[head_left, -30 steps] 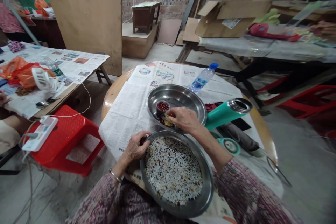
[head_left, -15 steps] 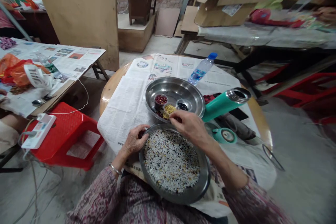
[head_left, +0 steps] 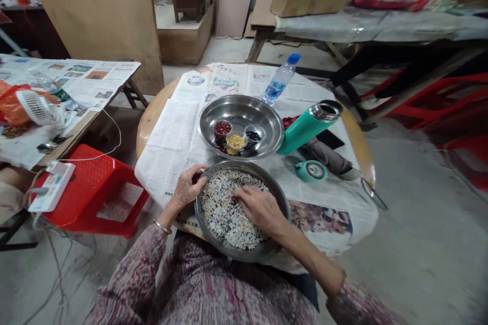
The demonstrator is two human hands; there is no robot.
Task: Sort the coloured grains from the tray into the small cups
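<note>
My left hand (head_left: 188, 187) is closed on the left rim of a metal basin (head_left: 281, 200) near my lap. Mixed white, black and yellow grains (head_left: 223, 218) cover its bottom. Inside that basin, my right hand (head_left: 260, 208) has its fingertips pinched together down at the grains; what lies between them is hidden. Just behind stands a second metal basin (head_left: 265, 114). It holds three small clear cups: one of red beans (head_left: 222, 128), one of yellow grains (head_left: 236, 141), one of black beans (head_left: 252, 135). Some loose dark and yellow grains lie around the yellow cup.
A green thermos (head_left: 310, 124) leans right of the far basin, its lid (head_left: 311, 170) nearby. Behind is a water bottle (head_left: 280, 81). Newspaper (head_left: 163, 147) covers the round table. To the left, a red stool (head_left: 86, 203) carries a power strip (head_left: 52, 188).
My right hand has moved from beside the yellow cup in the far basin down into the grains of the near basin. My left hand stays on the rim. The view has shifted.
</note>
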